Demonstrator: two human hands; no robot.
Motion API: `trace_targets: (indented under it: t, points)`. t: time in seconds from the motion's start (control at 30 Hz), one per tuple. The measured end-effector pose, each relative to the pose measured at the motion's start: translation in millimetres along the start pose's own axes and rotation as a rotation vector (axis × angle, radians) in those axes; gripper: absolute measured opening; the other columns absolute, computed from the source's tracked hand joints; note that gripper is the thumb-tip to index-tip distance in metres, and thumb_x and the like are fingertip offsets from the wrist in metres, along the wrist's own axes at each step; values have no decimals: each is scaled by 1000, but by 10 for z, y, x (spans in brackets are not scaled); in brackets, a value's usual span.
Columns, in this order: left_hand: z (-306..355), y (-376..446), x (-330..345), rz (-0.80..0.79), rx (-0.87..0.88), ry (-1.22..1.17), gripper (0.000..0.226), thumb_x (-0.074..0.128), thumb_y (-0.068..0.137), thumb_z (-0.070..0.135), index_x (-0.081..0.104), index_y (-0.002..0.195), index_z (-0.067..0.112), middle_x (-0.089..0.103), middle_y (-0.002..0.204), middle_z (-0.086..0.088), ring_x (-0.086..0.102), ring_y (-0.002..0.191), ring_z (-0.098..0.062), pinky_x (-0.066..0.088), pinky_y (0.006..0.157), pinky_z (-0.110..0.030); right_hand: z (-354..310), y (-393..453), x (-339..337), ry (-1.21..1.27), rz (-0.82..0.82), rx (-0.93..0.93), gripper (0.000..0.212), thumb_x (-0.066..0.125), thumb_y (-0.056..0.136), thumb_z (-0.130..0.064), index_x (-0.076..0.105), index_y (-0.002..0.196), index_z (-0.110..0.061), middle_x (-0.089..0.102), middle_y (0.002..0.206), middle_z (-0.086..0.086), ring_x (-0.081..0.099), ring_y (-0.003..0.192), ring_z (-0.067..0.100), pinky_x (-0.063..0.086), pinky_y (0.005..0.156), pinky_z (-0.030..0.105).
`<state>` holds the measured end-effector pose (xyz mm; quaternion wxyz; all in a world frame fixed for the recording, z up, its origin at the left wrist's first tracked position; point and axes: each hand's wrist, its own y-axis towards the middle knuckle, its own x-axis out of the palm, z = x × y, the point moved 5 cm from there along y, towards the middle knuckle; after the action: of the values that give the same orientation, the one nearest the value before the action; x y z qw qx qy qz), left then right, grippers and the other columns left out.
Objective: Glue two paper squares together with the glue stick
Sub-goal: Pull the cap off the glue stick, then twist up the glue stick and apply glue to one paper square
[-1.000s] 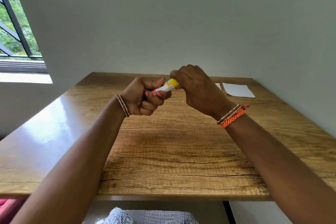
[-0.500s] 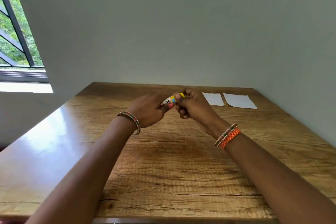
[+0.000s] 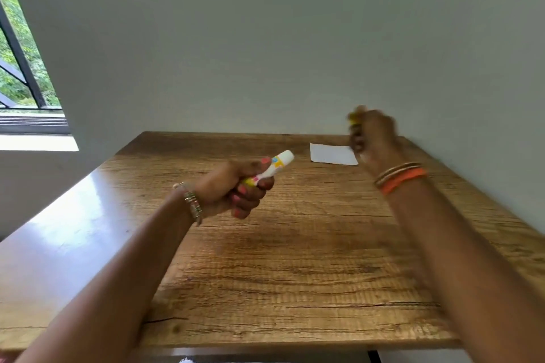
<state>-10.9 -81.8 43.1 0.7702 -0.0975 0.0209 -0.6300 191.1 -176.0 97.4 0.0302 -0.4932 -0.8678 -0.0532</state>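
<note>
Wood desk: a grained wooden desk (image 3: 295, 259) carries the work, its far edge against a pale wall.
Glue stick: the white and yellow glue stick (image 3: 269, 169) is held above the middle of the desk, towards the far edge. Its long axis slants up and away to the right, with the uncapped white end pointing towards the far right corner.
Left hand: the left hand (image 3: 236, 188) has its fingers curled round the lower half of the tube, so the tip stands clear of the fist.
Right hand: the right hand (image 3: 373, 134) is raised over the far right corner, fingers curled. A blurred yellow piece, probably the cap (image 3: 353, 118), shows at its top.
Paper: one white paper square (image 3: 331, 154) lies flat near the far edge, right of centre, just to the left of the right hand and partly overlapped by it.
Key relation: the paper lies ahead and to the right of the glue tip, roughly along the line the tube points. The right hand is the nearer one to the sheet, while the left would have to carry the tip forward and down to reach it.
Hidden: the second square is not visible and may sit behind the right hand or wrist.
Hard to make out: the right hand is smeared by motion, so its grip on the yellow piece is a judgement.
</note>
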Motion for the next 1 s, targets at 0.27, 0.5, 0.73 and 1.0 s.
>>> trace_targets:
  t: [0.27,0.5,0.73,1.0]
  points:
    - [17,169,0,257,91,124,33,27,95,38,43,75,17,34,55,6,28,47,-8,26,42,-20,330,-60,291,-6,-335,80,14,47,94,-9,57,84,-12,47,61,2,41,49,10,35,41,19]
    - [15,128,-45,369,121,73,36,24,96,41,43,77,18,35,60,2,31,51,-11,26,49,-24,468,-108,340,22,-441,115,9,58,87,-2,53,90,-9,62,78,12,62,65,17,52,52,22]
    - [-43,166,-16,410,159,62,33,26,97,36,49,83,16,48,70,-1,41,57,-13,39,48,-25,502,-135,334,-146,-444,12,14,67,85,-12,59,96,-14,70,103,9,66,91,16,52,71,26]
    - [-70,142,-80,564,285,238,19,51,90,26,64,102,19,59,101,4,52,89,-6,50,69,-23,276,-72,32,-588,-165,-386,20,72,79,-15,67,98,-12,58,79,-1,51,71,9,39,59,20]
